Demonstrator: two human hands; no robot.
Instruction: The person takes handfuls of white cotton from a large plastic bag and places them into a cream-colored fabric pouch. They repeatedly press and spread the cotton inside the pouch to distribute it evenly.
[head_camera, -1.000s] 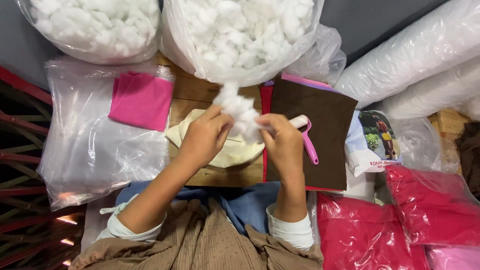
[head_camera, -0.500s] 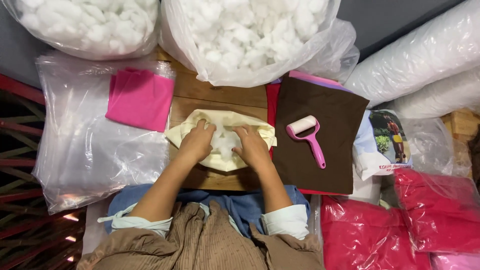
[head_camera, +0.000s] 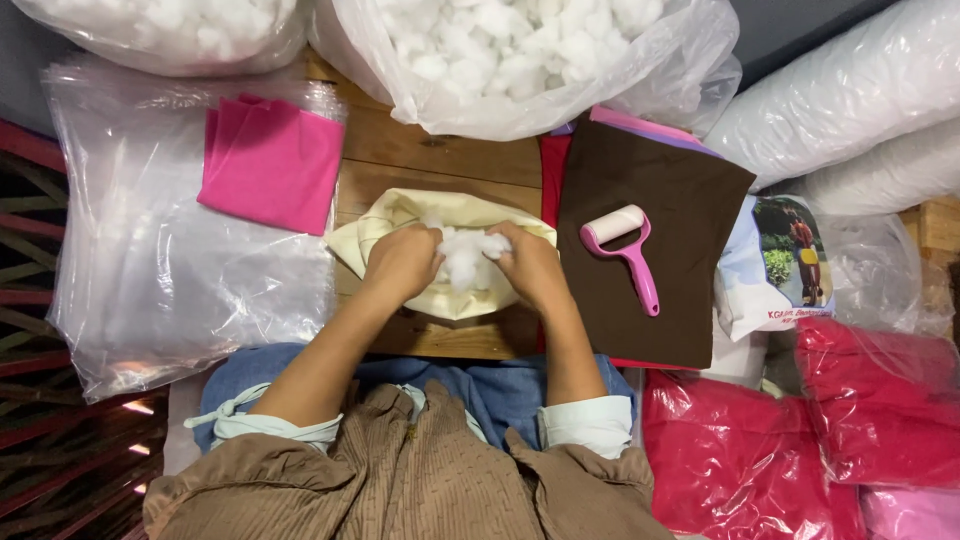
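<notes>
A clear plastic bag of white stuffing (head_camera: 540, 60) fills the top centre, another (head_camera: 170, 30) the upper left. A flat clear bag (head_camera: 170, 280) holding pink cloth lies at left. A white printed package (head_camera: 775, 265) sits at right, red bagged packs (head_camera: 790, 440) at lower right.

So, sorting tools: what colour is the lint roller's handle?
Pink, lint roller on brown fabric; head view.
</notes>
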